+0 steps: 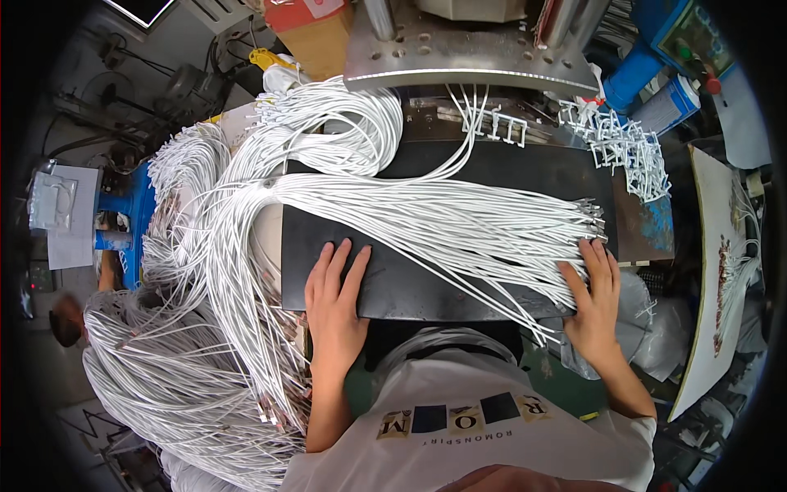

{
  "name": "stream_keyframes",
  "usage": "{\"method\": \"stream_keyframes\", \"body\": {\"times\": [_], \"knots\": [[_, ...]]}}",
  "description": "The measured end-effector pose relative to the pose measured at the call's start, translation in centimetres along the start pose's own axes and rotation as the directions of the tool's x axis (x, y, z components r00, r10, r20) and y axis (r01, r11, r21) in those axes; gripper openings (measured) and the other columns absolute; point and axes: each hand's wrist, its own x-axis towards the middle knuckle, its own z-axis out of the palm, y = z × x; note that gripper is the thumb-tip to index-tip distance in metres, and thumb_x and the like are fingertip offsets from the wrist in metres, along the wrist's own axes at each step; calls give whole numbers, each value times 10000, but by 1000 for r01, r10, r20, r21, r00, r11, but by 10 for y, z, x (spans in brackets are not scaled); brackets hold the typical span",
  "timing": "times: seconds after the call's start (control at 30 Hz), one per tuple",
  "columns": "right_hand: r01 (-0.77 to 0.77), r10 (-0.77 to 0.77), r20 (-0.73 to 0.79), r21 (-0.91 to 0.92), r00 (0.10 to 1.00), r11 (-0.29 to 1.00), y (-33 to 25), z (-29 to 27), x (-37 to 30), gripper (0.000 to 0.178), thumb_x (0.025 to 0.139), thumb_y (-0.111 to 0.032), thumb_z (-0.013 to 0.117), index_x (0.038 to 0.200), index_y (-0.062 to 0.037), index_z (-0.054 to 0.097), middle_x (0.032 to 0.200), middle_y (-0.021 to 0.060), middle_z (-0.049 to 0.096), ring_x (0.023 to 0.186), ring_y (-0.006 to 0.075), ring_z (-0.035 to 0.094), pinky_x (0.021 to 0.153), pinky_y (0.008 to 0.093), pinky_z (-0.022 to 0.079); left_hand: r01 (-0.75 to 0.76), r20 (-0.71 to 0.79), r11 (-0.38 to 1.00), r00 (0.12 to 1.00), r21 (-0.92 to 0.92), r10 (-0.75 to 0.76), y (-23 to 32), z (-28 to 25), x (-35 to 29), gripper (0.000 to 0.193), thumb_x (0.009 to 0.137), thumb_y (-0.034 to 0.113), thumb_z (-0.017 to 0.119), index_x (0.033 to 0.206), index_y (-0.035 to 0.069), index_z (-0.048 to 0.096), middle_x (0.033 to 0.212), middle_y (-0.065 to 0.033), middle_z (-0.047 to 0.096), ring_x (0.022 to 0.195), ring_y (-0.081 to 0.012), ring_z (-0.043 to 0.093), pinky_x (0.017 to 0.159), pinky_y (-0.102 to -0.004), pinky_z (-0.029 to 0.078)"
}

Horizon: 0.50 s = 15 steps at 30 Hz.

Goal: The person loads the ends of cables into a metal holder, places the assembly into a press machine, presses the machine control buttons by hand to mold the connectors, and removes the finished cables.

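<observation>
A wide bundle of white cables (426,209) lies fanned out across a black work surface (385,291), its metal-tipped ends gathered at the right. My left hand (334,291) rests flat on the black surface near its front left corner, fingers spread, holding nothing and apart from the bundle. At the right end of the bundle my right hand (594,295) touches the cable ends with its fingers stretched and apart. A few cables hang lower than the rest, over the front edge beside the right hand.
A steel press plate (467,61) with posts stands beyond the work surface. More white cables (180,385) pile up at the left. White moulded plastic pieces (631,156) lie at the back right. A cardboard box (316,41) stands behind; a white board (713,279) leans at right.
</observation>
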Motion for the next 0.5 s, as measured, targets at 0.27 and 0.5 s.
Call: {"method": "stream_keyframes", "body": {"times": [0.27, 0.5], "knots": [[10, -10, -3, 28, 1000, 1000, 3, 2, 0, 812, 558, 66, 654, 1350, -107, 613, 1582, 206, 406, 1498, 405, 338, 1170, 577, 260, 0, 23, 1000, 1000, -11, 1, -1, -2, 1, 864, 650, -140, 672, 1459, 143, 563, 1528, -103, 486, 1458, -357, 395, 1173, -506, 324], [-10, -90, 327, 293, 941, 956, 8, -69, 33, 650, 703, -21, 758, 1335, -73, 615, 1501, 200, 490, 1441, 411, 402, 1138, 540, 289, -79, 118, 932, 985, -353, 128, 20, -24, 25, 722, 781, 42, 784, 1460, 89, 544, 1539, -153, 466, 1475, -386, 368, 1195, -524, 301]]}}
